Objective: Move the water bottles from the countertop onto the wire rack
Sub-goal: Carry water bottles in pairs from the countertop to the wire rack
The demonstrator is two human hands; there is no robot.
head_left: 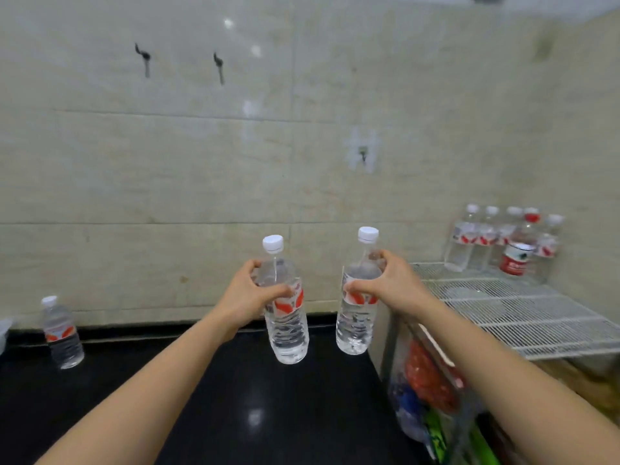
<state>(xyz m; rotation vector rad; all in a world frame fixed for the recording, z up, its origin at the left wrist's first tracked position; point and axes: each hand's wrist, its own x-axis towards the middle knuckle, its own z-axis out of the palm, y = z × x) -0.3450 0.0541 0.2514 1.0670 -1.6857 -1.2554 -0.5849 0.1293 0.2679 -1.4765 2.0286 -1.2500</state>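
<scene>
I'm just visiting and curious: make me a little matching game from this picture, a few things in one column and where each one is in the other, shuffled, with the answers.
Things:
1. bottle in the left hand
2. bottle in the right hand
3. lone bottle
4. red and white can

Places:
A. standing on the black countertop, far left
B. on the wire rack, in front of the row of bottles
C. held up above the countertop
D. held up, nearest the rack's edge

Pairs: 1-C, 2-D, 3-A, 4-B

Pale tiled wall (pixel 201 169) with light glare, two dark hooks (pixel 146 58), glossy black surface below
</scene>
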